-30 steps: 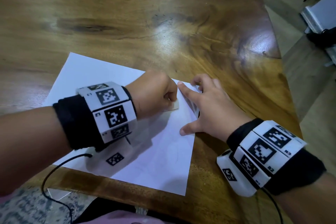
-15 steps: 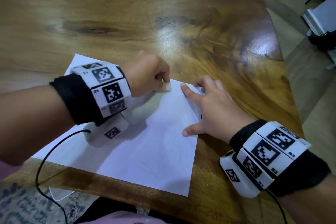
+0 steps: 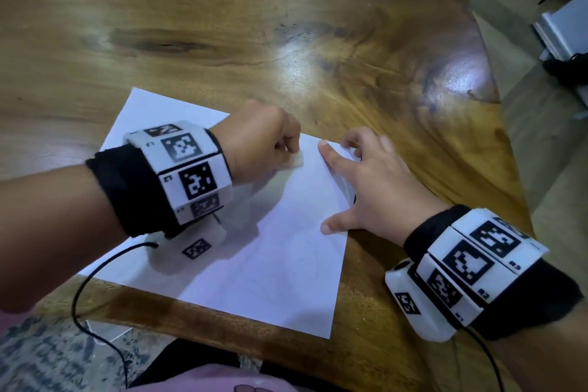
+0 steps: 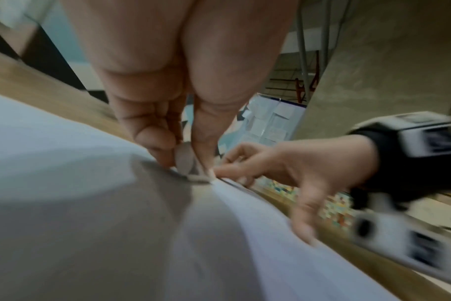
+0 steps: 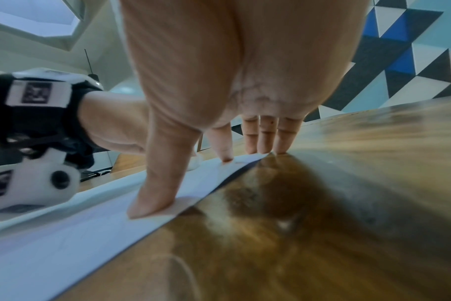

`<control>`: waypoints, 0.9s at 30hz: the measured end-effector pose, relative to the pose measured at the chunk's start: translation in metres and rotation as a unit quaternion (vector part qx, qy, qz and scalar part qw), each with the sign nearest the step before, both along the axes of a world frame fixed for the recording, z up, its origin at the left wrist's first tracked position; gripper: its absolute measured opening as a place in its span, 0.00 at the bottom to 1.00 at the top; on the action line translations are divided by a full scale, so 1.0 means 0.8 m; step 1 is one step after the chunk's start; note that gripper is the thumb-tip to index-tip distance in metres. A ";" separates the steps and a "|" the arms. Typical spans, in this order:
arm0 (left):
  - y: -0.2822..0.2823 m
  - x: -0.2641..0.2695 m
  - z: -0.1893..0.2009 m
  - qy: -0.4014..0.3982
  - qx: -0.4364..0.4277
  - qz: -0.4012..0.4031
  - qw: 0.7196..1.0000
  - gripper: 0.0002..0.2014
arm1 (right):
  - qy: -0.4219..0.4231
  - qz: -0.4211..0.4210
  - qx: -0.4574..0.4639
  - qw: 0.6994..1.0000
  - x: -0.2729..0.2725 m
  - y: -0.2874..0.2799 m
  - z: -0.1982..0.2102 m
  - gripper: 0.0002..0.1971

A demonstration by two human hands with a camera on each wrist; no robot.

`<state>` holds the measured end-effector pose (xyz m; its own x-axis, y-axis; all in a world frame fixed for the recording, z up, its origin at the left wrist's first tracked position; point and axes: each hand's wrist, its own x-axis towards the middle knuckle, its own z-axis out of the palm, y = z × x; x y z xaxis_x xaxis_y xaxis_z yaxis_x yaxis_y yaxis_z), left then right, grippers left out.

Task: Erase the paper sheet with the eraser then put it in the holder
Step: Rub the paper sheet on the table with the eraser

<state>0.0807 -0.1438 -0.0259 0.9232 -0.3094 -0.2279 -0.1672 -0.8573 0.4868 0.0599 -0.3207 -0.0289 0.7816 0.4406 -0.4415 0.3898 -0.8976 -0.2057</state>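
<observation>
A white paper sheet lies on the wooden table, near its front edge. My left hand pinches a small white eraser and holds it against the sheet's far edge. In the left wrist view the eraser sits between thumb and fingers, touching the paper. My right hand lies flat with spread fingers on the sheet's right edge, thumb and fingertips pressing the paper down. No holder is in view.
A black cable runs from my left wrist over the table's front edge. The table's right edge curves away to a grey floor. Dark objects and a white box stand on the floor at the far right.
My left hand moved the eraser from beside the right hand's index finger up to the sheet's far edge, then slightly back. The right hand stayed pressed on the paper.
</observation>
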 end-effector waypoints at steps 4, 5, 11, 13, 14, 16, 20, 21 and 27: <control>0.006 -0.025 0.001 0.117 0.031 -0.114 0.986 0.02 | 0.005 0.001 0.000 1.000 0.000 0.000 0.001 0.57; 0.007 -0.021 0.002 0.121 0.027 -0.100 0.987 0.05 | 0.005 0.001 0.002 1.000 0.000 0.000 0.002 0.57; -0.007 0.015 0.007 0.008 0.001 0.030 1.000 0.06 | 0.005 -0.010 0.020 1.000 -0.002 -0.002 0.001 0.57; -0.009 0.011 0.003 -0.012 0.015 0.019 1.000 0.07 | 0.006 -0.032 0.044 0.999 -0.003 -0.006 0.001 0.56; -0.009 0.009 0.002 -0.019 0.014 0.017 1.000 0.07 | 0.007 -0.039 0.050 0.998 -0.003 -0.008 0.001 0.55; -0.010 0.010 0.001 -0.024 0.005 0.018 1.000 0.07 | 0.008 -0.037 0.048 0.998 -0.005 -0.009 0.001 0.54; -0.018 0.018 0.002 -0.022 -0.020 0.003 1.000 0.07 | 0.001 -0.024 0.032 0.999 -0.003 -0.006 0.002 0.54; -0.020 0.019 0.001 -0.024 -0.022 -0.004 0.999 0.07 | 0.000 -0.026 0.033 0.999 -0.003 -0.005 0.003 0.53; -0.009 0.005 -0.002 0.064 0.008 -0.124 0.990 0.07 | -0.002 -0.032 0.031 0.999 -0.004 -0.003 0.003 0.53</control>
